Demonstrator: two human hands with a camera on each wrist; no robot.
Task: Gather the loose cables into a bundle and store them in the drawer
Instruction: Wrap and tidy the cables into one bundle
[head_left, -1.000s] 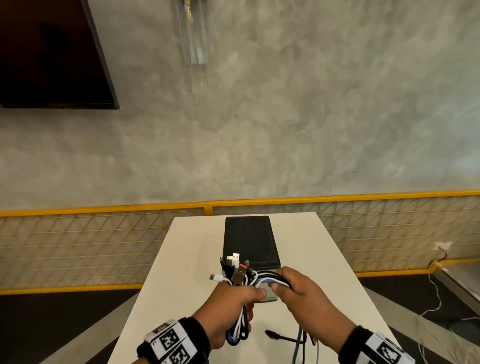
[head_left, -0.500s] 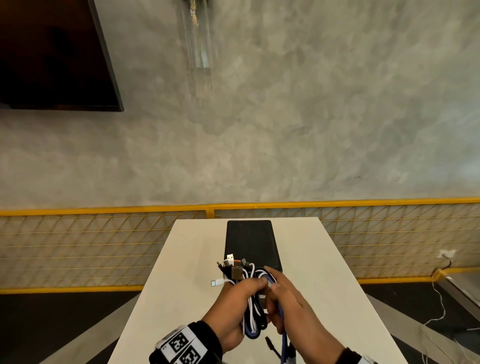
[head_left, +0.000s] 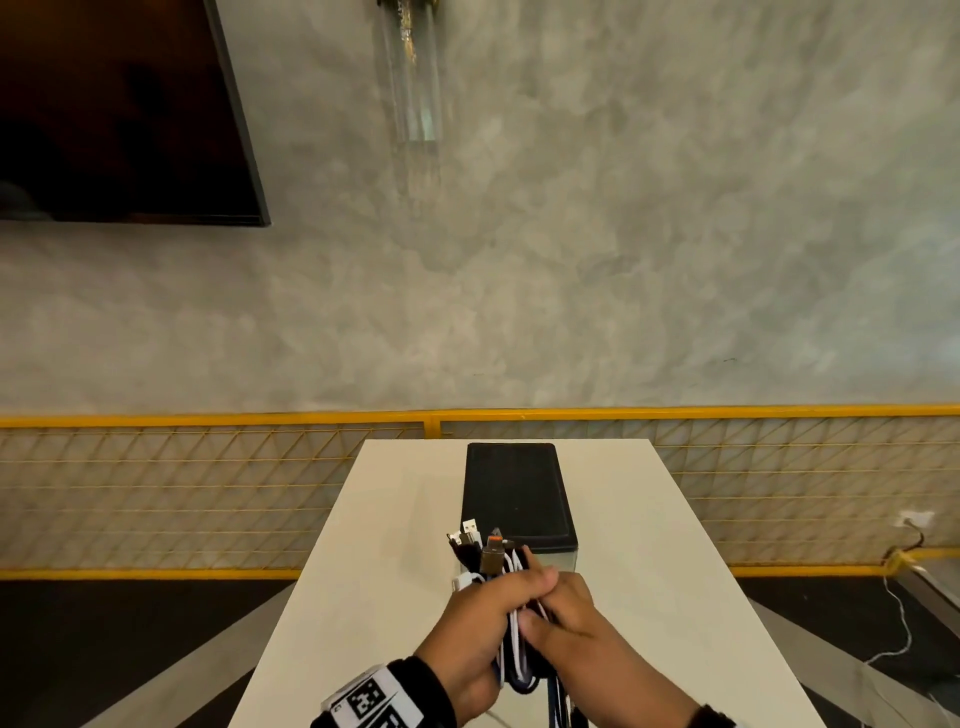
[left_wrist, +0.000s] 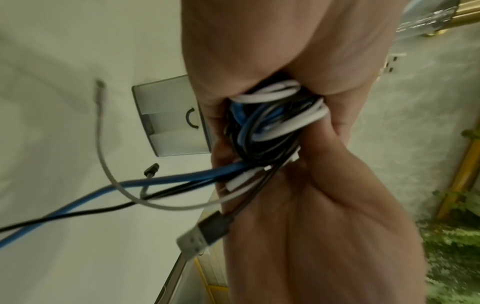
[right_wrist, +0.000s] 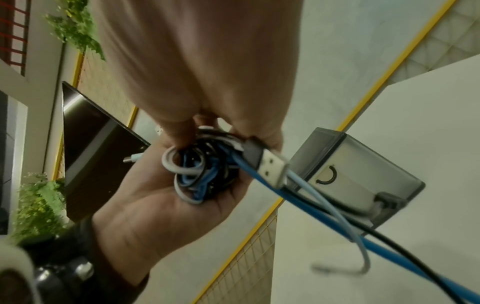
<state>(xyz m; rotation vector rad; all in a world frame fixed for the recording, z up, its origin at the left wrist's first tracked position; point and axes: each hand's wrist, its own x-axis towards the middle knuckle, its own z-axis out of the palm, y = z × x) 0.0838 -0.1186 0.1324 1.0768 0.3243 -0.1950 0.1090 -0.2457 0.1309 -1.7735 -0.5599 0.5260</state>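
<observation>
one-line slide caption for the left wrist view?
Both hands grip a coiled cable bundle above the white table, loose tails trailing.

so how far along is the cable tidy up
Mostly gathered: the left hand grips a coiled bundle of cables. In hand: the right hand is feeding in the tails, with the blue cable and others hanging loose. Left: finish coiling, then open the drawer box on the table and store the bundle.

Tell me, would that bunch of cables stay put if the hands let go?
Probably not. The cables look floppy: loose ends droop from the left hand and right hand. The coils are only squeezed together, untied, so they would likely spring open. They seem light.
</observation>
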